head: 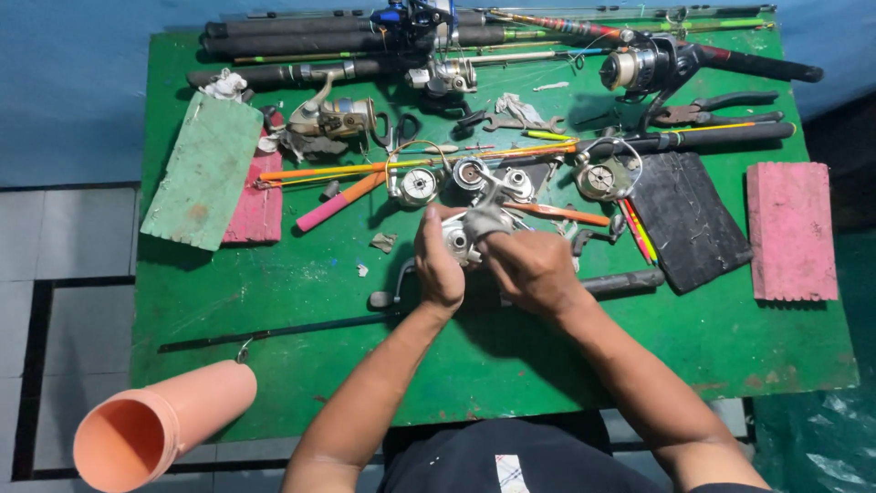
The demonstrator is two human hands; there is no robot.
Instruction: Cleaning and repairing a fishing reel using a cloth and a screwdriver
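Note:
My left hand [436,263] and my right hand [529,267] meet over the middle of a green table [301,283]. Between them sits a silver fishing reel [459,242], gripped by the left hand from the side. With a grey rag [484,220] pinched in its fingers, the right hand presses on the reel's top. The reel is mounted on a dark rod [301,327] that lies across the table; its black grip [623,283] sticks out to the right of my right hand.
Reel spools and parts [470,175] lie just beyond my hands. Several rods and reels [438,36] crowd the far edge, with pliers [707,111]. Green [203,169], pink [792,228] and black [689,219] foam pads lie around. A peach tube [164,422] hangs off the near-left corner.

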